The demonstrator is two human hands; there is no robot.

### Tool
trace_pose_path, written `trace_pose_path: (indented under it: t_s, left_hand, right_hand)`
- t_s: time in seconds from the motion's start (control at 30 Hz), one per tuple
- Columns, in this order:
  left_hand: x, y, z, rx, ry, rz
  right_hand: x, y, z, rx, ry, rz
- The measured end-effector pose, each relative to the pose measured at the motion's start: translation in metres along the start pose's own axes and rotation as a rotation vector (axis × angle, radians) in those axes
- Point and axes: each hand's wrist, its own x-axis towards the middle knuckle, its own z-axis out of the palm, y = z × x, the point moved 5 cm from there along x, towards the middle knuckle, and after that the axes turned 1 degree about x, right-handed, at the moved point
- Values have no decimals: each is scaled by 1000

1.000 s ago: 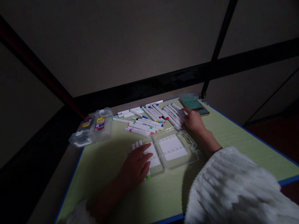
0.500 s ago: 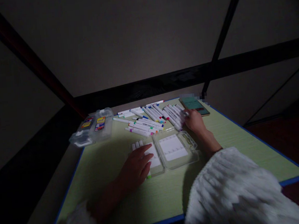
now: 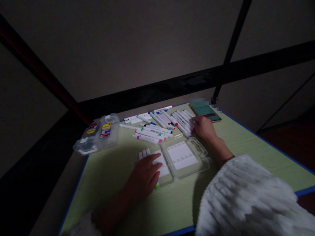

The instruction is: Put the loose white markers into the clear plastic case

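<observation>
My left hand (image 3: 144, 175) lies flat, fingers stretched out, on the left half of an open clear plastic case (image 3: 184, 157); a few white markers (image 3: 144, 153) lie in that half just beyond my fingertips. My right hand (image 3: 204, 127) reaches to the far right of a loose spread of white markers with coloured caps (image 3: 158, 127). Its fingers curl onto the rightmost markers there. The dim light hides whether one is gripped.
A closed clear case with coloured labels (image 3: 99, 137) sits at the table's far left corner. A phone (image 3: 206, 111) with a lit screen lies at the far right, just beyond my right hand. The green table has a blue edge (image 3: 307, 188). Dark bars and a wall rise behind.
My right hand has shifted slightly among the rightmost markers. My left hand has stayed on the case.
</observation>
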Motion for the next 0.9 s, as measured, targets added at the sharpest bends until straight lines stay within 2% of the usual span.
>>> trace_pose_path:
  t_s: [0.57,0.9]
  left_hand:
    - [1,1,0,-25,-11,5]
    - [2,2,-1,-34,-21,3]
  right_hand:
    - [4,-11,16,118,-68,-161]
    - [5,-9,19,161,-71,-157]
